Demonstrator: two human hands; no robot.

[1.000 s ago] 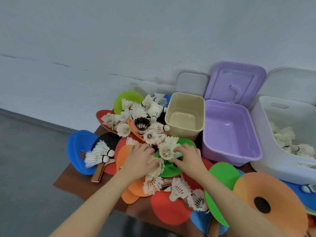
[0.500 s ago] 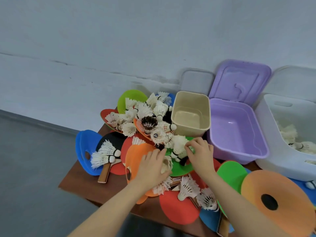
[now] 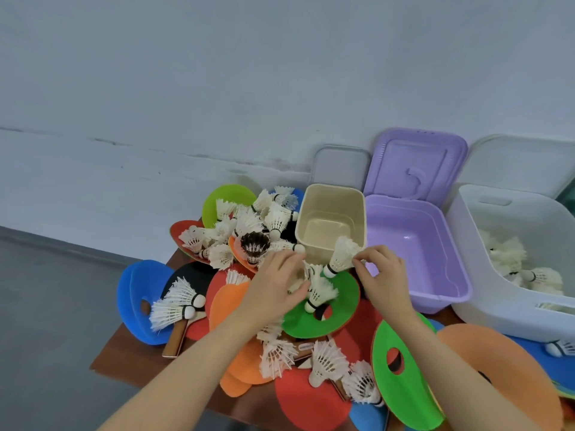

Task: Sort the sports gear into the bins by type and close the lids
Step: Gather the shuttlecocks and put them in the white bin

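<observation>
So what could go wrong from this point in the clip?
1. The right hand pinches a white shuttlecock only by its feather edge; it may slip and drop back into the pile.
2. It sits right by the beige bin and the purple bin, while shuttlecocks already lie in the white bin further right, so mis-sorting is possible.
3. The left hand digs into the heap; loose shuttlecocks near the table edge could get knocked off.

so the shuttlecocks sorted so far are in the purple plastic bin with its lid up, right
No. The purple plastic bin with its lid up holds nothing; the head view shows the sorted white feather shuttlecocks lying in the white plastic bin to its right.
</observation>
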